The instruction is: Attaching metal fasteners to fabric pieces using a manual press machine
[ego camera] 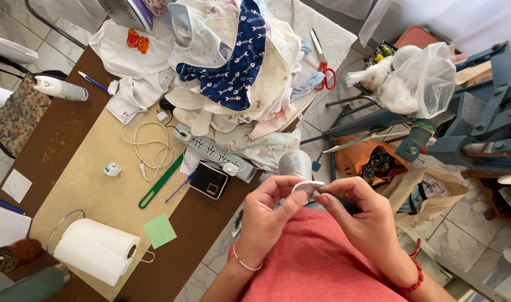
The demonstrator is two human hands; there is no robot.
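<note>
Black card reader [209,180] screen, orange-lit; green note [159,230]

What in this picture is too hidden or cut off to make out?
Head view:
- The small white piece: mostly covered by the left hand and right hand.
- The bib pile: lower pieces buried under upper ones.
- The green flask: cut off by the bottom edge.

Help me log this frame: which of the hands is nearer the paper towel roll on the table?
Left. The left hand is on the table side, though well apart from the paper towel roll. The right hand lies farther off, beyond the left.
</note>
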